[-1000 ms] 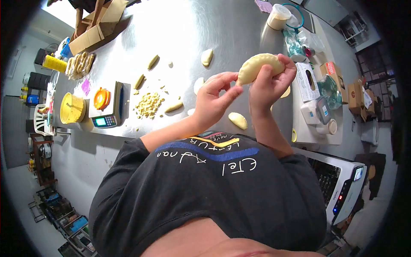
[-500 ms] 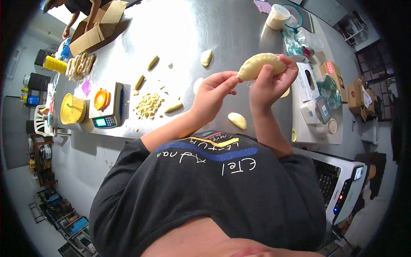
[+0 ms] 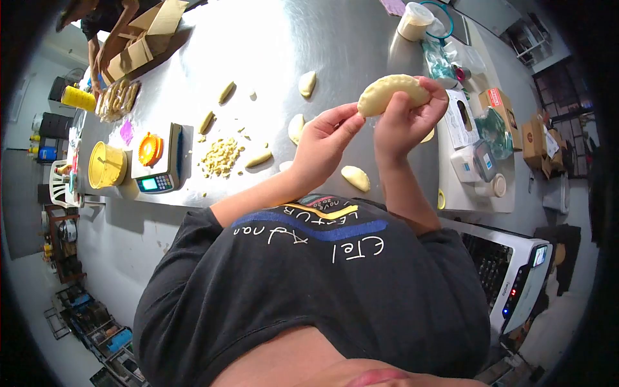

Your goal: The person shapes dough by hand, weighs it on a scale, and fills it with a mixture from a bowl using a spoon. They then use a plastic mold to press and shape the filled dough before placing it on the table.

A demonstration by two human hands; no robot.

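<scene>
A pale half-moon dough turnover (image 3: 389, 92) with a crimped upper edge is held up above the steel table (image 3: 258, 58). My right hand (image 3: 411, 119) is closed around its right part, the thumb across the front and the fingers behind. At its left tip, my left hand (image 3: 325, 142) pinches the dough between thumb and fingertips. Around the hands lie other turnovers, one (image 3: 356, 178) nearer my body and another (image 3: 307, 84) farther off. A third piece (image 3: 296, 128) is beside my left wrist; one behind my right wrist is mostly hidden.
Chopped yellowish pieces (image 3: 220, 157) lie left, with several finger-shaped pieces (image 3: 258, 158). A scale (image 3: 157, 182) bearing an orange mold (image 3: 150, 149) stands by a yellow tub (image 3: 108, 165). At far left, a co-worker's arm (image 3: 103, 55) is near a cardboard box (image 3: 138, 55).
Both hands keep hold of the turnover, which has tilted slightly. The view has shifted a little. The co-worker's hand has come down to the bagged items beside the box.
</scene>
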